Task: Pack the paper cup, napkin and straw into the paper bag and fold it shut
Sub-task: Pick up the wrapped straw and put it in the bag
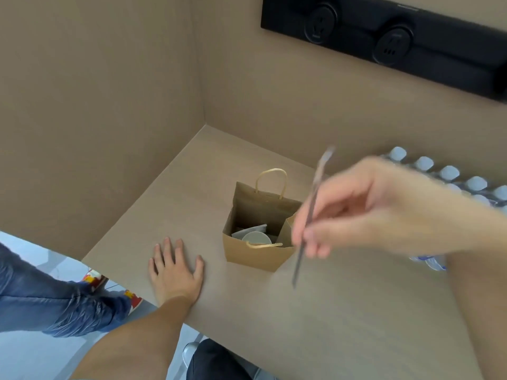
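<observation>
The right hand (354,212) is smeared by motion blur, and so is the straw (311,215) it pinches between thumb and fingertips; the straw's ends fade out and its colour reads only as dark grey. That hand and forearm hide the right edge of the paper bag (258,253) and part of a shrink-wrapped pack of bottles (450,174), whose pale caps show in rows; any label on them is too blurred to read. Small print on the black socket strip (395,34) on the wall is also illegible.

The bag stands upright and open on the worktop (343,311), one twisted handle raised at the back, the other drooped over the front rim. Inside, the paper cup (256,238) shows only its round white mouth, with the grey napkin (253,229) partly tucked behind it.

The left hand (177,267) lies flat, palm down, fingers spread, holding nothing, just left of the bag. The straw hangs slanted above the bag's right side.
</observation>
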Demonstrator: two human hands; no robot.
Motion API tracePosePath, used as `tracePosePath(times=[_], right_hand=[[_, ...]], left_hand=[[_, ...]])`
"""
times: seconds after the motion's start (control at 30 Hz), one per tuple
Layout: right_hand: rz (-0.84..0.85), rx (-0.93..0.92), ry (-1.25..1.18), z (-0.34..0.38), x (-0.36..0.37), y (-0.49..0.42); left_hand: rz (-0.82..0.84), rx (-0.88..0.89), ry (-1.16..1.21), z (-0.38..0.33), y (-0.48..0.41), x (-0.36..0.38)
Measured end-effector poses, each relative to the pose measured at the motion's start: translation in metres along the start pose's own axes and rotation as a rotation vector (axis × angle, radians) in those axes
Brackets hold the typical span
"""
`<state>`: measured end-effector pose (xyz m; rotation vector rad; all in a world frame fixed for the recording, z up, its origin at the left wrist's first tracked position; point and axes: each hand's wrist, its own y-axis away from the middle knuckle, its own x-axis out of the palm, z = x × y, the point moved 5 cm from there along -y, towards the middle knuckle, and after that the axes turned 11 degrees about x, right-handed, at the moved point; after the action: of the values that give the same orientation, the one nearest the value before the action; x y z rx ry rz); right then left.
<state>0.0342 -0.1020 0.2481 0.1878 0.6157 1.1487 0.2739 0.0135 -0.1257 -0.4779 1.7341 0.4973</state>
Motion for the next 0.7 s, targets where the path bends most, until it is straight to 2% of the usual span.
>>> tracePosePath(times=[0.1, 0.17, 0.3, 0.37, 0.43, 0.53, 0.57, 0.63, 0.7], right_hand=[[-0.279, -0.204, -0.055, 0.034, -0.032, 0.002], [-0.389, -0.265, -0.089, 0.039, -0.04, -0.006], [-0.443, -0.309, -0.1, 0.039, -0.035, -0.022], [-0.451, -0.385, -0.187, 0.043, -0.034, -0.019], [-0.53, -0.464, -0.229, 0.049, -0.044, -0.024], [-0.723, -0.323, -0.163, 0.04, -0.055, -0.041], [-0.762, -0.329, -0.087, 0.037, -0.051, -0.043], [-0.765, -0.336, 0.094, 0.028, -0.031, -0.047], [-0.754, -0.24, 0.189, 0.01, -0.017, -0.053]], left_hand=[[-0.002, 0.0, 0.003, 0.0, 0.001, -0.001], [-0.001, -0.001, -0.002, -0.001, 0.001, -0.002], [0.0, -0.007, 0.001, 0.0, -0.001, -0.001], [0.001, -0.008, -0.004, 0.0, -0.001, 0.0], [0.005, -0.008, -0.009, 0.0, -0.001, 0.001], [0.007, -0.013, -0.004, 0.001, -0.002, 0.002], [0.007, -0.009, -0.007, 0.002, -0.002, 0.003], [0.004, -0.005, -0.022, 0.003, -0.003, 0.004], [0.005, -0.006, -0.033, 0.003, -0.003, 0.005]])
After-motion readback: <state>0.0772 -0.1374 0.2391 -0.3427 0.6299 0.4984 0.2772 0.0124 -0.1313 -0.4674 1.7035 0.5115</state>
